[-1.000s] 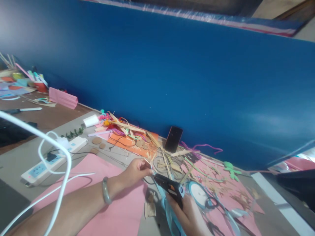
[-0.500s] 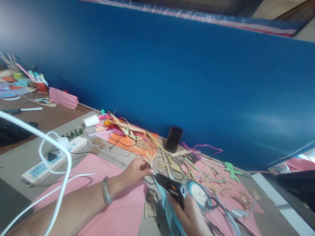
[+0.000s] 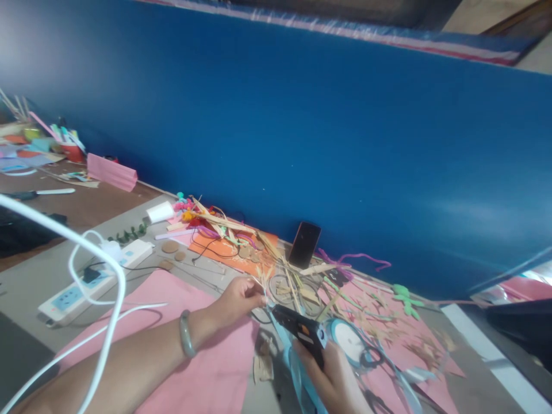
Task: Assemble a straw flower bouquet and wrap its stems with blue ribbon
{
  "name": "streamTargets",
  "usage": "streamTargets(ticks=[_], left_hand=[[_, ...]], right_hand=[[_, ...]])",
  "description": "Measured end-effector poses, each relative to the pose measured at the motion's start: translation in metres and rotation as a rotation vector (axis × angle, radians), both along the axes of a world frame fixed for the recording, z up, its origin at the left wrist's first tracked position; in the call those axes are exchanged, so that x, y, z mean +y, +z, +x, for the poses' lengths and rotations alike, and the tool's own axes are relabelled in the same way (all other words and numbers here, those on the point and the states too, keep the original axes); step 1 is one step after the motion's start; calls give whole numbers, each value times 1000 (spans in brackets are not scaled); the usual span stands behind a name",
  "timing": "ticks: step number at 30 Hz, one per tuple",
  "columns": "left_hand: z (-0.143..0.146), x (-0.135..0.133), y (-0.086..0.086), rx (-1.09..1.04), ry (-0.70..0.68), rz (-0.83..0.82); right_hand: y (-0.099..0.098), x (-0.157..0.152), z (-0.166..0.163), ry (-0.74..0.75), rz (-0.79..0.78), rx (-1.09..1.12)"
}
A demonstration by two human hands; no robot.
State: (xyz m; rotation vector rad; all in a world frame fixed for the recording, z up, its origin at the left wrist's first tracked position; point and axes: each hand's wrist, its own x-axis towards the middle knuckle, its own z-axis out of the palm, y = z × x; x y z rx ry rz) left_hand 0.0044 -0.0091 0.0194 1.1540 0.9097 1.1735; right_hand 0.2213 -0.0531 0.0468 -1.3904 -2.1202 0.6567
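Note:
My left hand, with a bangle on the wrist, is closed, thumb and fingertips pinching the end of a light blue ribbon. Pale straw pieces show just beyond the fingertips; whether they are pinched too I cannot tell. My right hand wraps round the grip of a black glue gun. Its nozzle points left, close to the pinched ribbon end; whether they touch is unclear. The ribbon hangs down beneath the gun. Right of the gun lies a ribbon spool, and beside it are dark-handled scissors, partly hidden.
Pink paper lies under my left forearm. A white power strip and a looping white cable are at left. Dried straw litters the table's middle. A phone leans against the blue partition.

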Motion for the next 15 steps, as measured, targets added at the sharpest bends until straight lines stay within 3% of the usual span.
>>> streamTargets(ticks=[15], left_hand=[[0, -1, 0, -16, 4, 5]], right_hand=[[3, 0, -2, -18, 13, -15]])
